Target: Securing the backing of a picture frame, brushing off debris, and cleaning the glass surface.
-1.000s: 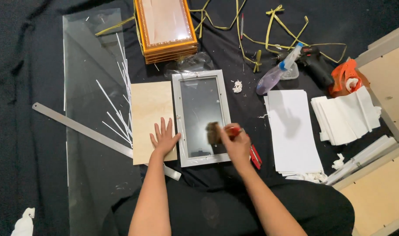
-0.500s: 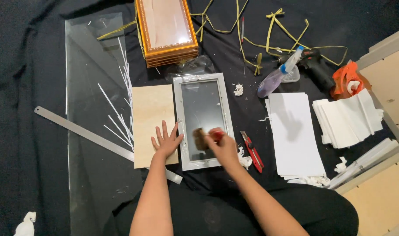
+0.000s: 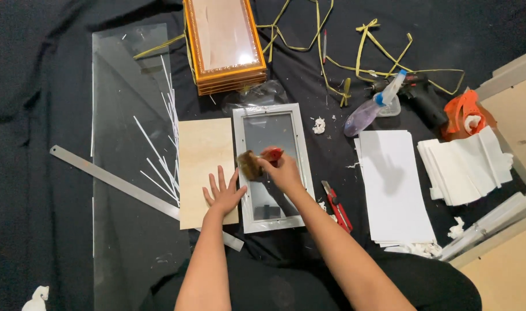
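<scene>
Far left, a long glass sheet (image 3: 130, 173) is lying on the dark cloth (image 3: 38, 115), with thin white strips (image 3: 159, 155) scattered on it and a metal ruler (image 3: 119, 184) running across its near half. The sheet's bare edges are sitting just beside the person's left forearm, so a careless sweep of that arm could, in my judgement, catch an edge or shove the strips about.

The left hand (image 3: 224, 193) is resting flat, fingers spread and grasping nothing, on the pale wooden backing board (image 3: 205, 167), its thumb side just beside the left rail of the silver picture frame (image 3: 271, 167). If that hand is lifting or sliding, the frame could be shifting under the brushing.

The right hand (image 3: 283, 170) is closed around a red-handled brush (image 3: 257, 163), bristles touching the frame's glass pane at about mid-height. Pressing hard could be scratching or cracking the pane, or dragging dust back over it.

Right of the frame, a red utility knife (image 3: 336, 206) is lying just beside the right forearm; whether its blade is out is too small to tell.

Further right are a spray bottle (image 3: 371, 106), a stack of white sheets (image 3: 394, 184) and an orange tape dispenser (image 3: 463, 115).

The brush handle is mostly hidden in the fist, and the wooden panels (image 3: 513, 109) at right are being cut off by the picture's edge.
</scene>
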